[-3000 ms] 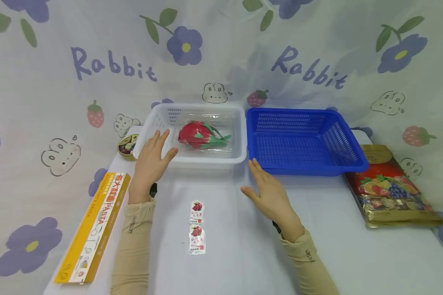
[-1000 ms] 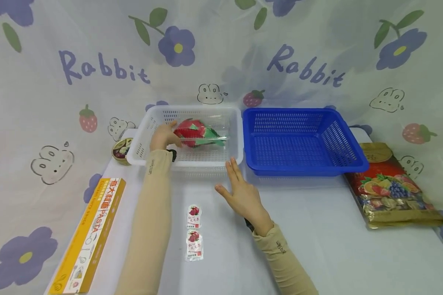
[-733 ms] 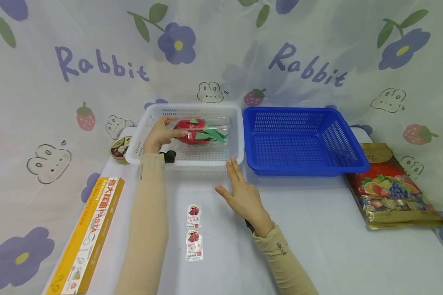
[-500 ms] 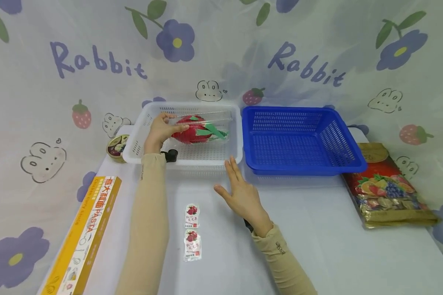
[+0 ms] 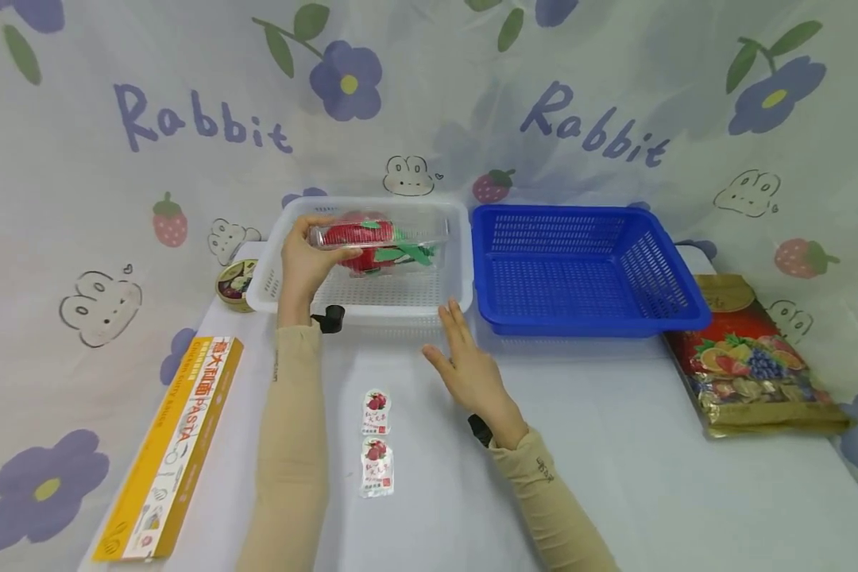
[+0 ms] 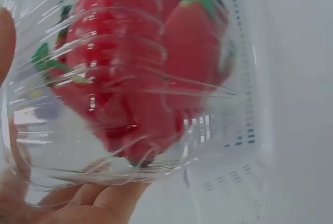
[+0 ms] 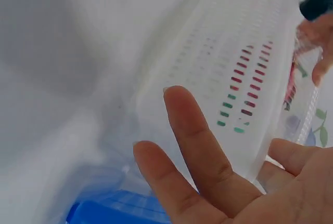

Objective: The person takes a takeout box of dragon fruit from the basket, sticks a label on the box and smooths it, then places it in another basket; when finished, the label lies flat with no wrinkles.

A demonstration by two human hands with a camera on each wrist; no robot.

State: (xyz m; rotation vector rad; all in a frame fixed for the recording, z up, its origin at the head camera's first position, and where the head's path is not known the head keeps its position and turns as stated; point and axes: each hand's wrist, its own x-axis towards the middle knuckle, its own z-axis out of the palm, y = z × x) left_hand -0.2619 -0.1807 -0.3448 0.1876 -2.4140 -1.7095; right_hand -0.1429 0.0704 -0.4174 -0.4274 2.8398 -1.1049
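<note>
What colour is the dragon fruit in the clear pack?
Red, with green scales; the dragon fruit shows best in the head view.

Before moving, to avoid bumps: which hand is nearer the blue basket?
Right hand, just short of the blue basket; left hand, farther left, gripping the clear package.

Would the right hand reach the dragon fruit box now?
Probably yes, if the right hand goes over the rim of the white basket; nothing covers the right end of the dragon fruit box.

Our left hand [image 5: 306,253] grips, thumb opposing fingers, near the far left corner of the tabletop [image 5: 443,500]; our right hand [image 5: 474,372]: fingers extended, thumb spread.
</note>
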